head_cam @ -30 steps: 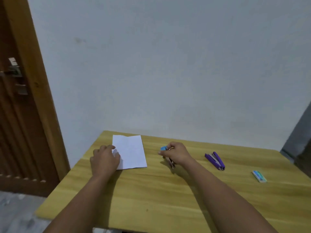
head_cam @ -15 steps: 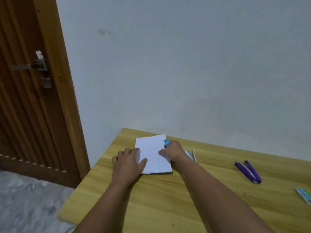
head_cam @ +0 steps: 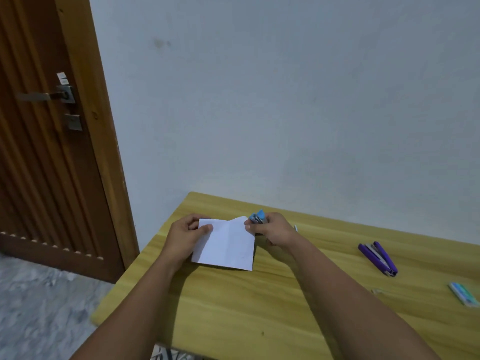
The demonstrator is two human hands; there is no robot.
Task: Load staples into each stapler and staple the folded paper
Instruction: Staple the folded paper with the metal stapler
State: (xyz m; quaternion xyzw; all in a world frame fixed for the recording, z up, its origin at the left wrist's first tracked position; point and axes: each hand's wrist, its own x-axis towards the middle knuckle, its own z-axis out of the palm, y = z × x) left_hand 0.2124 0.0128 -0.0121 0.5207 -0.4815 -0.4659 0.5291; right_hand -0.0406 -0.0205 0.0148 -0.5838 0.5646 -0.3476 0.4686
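A folded white paper [head_cam: 228, 245] lies near the far left corner of the wooden table [head_cam: 246, 307]. My left hand [head_cam: 185, 236] pinches its left top edge, thumb on top. My right hand [head_cam: 272, 229] grips a blue stapler [head_cam: 257, 217] at the paper's raised top right corner. A purple stapler [head_cam: 378, 258] lies hinged open on the table to the right. A small staple box [head_cam: 463, 293] in pale green and white rests near the right edge.
A grey wall runs right behind the table. A brown wooden door [head_cam: 46, 152] with a metal handle stands to the left. The grey floor [head_cam: 39, 307] shows below the table's left edge. A tiny pale scrap [head_cam: 378, 291] lies near the staple box.
My right hand brought the blue stapler leftward to the paper's top right corner. My left hand shifted from lying on the paper to pinching its left edge, and that corner has lifted.
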